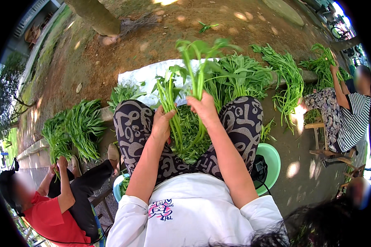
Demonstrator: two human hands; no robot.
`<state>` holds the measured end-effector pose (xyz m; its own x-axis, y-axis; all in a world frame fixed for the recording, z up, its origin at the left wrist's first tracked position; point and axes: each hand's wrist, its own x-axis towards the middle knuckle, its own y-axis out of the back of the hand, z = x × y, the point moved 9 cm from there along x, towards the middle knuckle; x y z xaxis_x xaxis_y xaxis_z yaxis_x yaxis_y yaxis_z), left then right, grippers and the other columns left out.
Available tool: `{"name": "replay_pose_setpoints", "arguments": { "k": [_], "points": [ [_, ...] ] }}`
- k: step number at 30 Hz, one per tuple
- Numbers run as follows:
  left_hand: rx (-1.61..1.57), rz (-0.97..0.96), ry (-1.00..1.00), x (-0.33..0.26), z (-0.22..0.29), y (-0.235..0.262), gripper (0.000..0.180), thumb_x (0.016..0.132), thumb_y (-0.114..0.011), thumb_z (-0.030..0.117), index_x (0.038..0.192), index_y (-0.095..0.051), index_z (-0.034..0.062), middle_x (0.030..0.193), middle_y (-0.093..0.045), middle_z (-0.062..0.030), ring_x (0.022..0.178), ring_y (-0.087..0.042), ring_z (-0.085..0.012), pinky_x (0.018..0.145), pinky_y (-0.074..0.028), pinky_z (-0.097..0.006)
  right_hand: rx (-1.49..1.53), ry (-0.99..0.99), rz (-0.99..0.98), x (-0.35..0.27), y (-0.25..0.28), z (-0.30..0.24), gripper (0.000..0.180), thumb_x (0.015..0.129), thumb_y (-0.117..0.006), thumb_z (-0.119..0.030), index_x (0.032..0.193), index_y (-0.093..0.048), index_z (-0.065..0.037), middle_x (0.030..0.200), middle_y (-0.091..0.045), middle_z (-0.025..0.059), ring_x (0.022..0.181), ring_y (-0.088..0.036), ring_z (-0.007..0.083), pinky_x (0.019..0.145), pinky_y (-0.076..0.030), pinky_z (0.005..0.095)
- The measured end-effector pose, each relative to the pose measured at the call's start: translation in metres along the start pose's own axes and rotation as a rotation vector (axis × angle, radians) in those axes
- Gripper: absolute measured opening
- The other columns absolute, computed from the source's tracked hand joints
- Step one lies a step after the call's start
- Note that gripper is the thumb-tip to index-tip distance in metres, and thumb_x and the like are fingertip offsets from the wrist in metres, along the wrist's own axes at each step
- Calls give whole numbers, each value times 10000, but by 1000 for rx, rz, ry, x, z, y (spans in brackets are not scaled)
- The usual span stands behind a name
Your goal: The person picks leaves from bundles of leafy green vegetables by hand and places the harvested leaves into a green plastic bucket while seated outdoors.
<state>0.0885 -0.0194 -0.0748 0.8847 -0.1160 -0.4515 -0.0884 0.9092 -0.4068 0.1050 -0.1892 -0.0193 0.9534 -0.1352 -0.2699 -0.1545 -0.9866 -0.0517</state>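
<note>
1. Position: the person sits with knees apart; the bunch of green stalks [185,82] stands upright over the lap, between the two patterned knees, in front of the white sheet [140,76] on the ground.
2. Left hand [163,123]: fingers are curled around a smaller group of stalks, gripping low on the stems.
3. Right hand [204,108]: fingers are closed around the taller group of stalks, just beside the left hand and slightly higher.
4. Orientation: the long axis of the stalks runs away from the body, leaf tips pointing up and outward toward the far ground, cut ends pointing down into the loose pile of greens [189,140] in the lap.
5. Technique (judgement): keep both grips low and firm so the stems stay parallel; level the cut ends against the lap pile before joining the two groups; avoid squeezing the leafy tops, which likely bruise easily.
6. Surroundings: more heaps of greens [243,76] lie beyond the knees; a green basin [272,160] sits by the right leg.
</note>
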Motion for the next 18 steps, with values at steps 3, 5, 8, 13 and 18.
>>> {"name": "replay_pose_setpoints", "arguments": {
  "k": [3,5,8,13,18],
  "points": [
    [-35,-72,-1,-2,1,-12,389,878,-526,-54,1255,-454,8,1099,-589,-98,947,-582,-195,848,-486,-349,-107,19,-49,3,-14,18,286,771,-671,-151,970,-606,43,780,-643,109,657,-610,180,611,-492,314],
    [-55,-102,-24,-2,3,-13,404,873,-534,-61,1261,-450,12,1117,-587,-92,976,-580,-198,870,-479,-348,-154,85,-81,1,-22,15,308,761,-673,-156,981,-616,52,834,-661,141,728,-633,217,680,-501,342],
    [-46,-109,-87,-5,10,-16,423,860,-555,-66,1263,-452,13,1129,-585,-82,1003,-578,-198,892,-470,-341,-202,127,-127,-6,-31,3,340,759,-686,-162,1009,-612,55,886,-667,147,779,-636,214,726,-498,337],
    [32,-131,-101,-3,8,-15,437,843,-593,-65,1255,-467,13,1126,-586,-72,1018,-578,-188,895,-469,-326,-228,120,-158,-2,-30,11,350,772,-693,-149,1043,-601,53,911,-665,106,784,-614,143,716,-493,282],
    [-13,-138,-75,-6,9,-20,429,838,-609,-62,1241,-487,23,1108,-594,-62,990,-581,-174,885,-477,-321,-90,141,-105,2,-26,19,291,734,-655,-178,904,-636,57,769,-661,147,694,-634,222,662,-494,347]
  ]
}}
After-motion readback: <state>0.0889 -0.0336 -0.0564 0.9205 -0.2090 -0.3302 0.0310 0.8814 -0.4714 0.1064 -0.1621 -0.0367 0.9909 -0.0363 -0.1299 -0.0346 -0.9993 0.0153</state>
